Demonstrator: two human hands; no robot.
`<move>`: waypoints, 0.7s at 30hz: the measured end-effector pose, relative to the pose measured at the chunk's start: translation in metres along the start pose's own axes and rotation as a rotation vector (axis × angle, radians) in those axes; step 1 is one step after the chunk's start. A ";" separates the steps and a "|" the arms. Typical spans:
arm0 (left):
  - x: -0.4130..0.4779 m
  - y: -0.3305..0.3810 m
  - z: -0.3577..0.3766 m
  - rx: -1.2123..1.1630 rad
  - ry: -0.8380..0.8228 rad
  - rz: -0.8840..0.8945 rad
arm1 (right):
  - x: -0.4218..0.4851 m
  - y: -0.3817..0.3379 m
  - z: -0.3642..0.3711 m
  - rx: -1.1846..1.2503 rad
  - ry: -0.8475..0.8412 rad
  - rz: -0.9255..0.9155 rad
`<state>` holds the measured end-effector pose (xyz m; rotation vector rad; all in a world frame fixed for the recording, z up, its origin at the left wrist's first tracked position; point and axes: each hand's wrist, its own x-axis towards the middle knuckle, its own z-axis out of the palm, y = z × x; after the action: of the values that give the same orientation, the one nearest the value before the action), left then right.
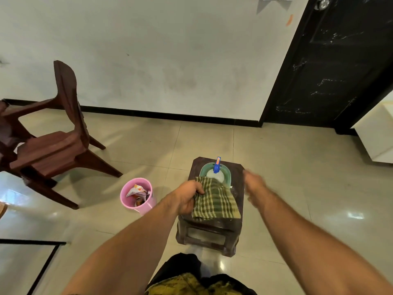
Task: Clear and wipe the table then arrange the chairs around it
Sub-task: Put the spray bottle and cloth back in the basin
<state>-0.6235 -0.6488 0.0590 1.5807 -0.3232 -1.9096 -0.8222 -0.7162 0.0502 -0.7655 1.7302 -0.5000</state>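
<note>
Pale floor tiles [276,167] run to a white wall [170,50] and a black door [329,60]. One brown chair [53,150] stands at my left, pulled well away from the glass counter [21,269], whose corner shows at the lower left. Straight ahead is a low brown stool [209,232], and just beside it on the floor a pink bucket [146,206] holding wrappers. On the stool sits a green basin [204,170]. The checked cloth [217,201] lies draped from the basin's rim across the stool top to its near edge.

My left hand [188,196] grips the cloth at its left edge, fingers curled into the fold. My right hand [254,184] is over the stool's right side, too blurred for me to tell whether it is spread or curled; it seems to hold nothing. A spray bottle [217,166] with a blue head stands in the basin, behind the cloth.

I judge this is the fetching of the wiping things. To do it well, I should lift the cloth straight up so it doesn't drag the basin or tip the bottle, then take the bottle by its neck with my right hand.
</note>
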 end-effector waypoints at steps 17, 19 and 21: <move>0.005 -0.015 -0.045 -0.032 0.196 0.070 | -0.013 0.049 0.058 0.405 -0.454 0.107; 0.015 -0.018 -0.054 0.001 0.308 0.146 | -0.009 0.049 0.057 0.435 -0.389 0.070; 0.020 -0.021 -0.060 0.030 0.346 0.194 | -0.007 0.050 0.054 0.465 -0.326 0.050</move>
<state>-0.5747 -0.6332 0.0163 1.7922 -0.3429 -1.4614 -0.7813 -0.6735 0.0064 -0.4388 1.2609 -0.6722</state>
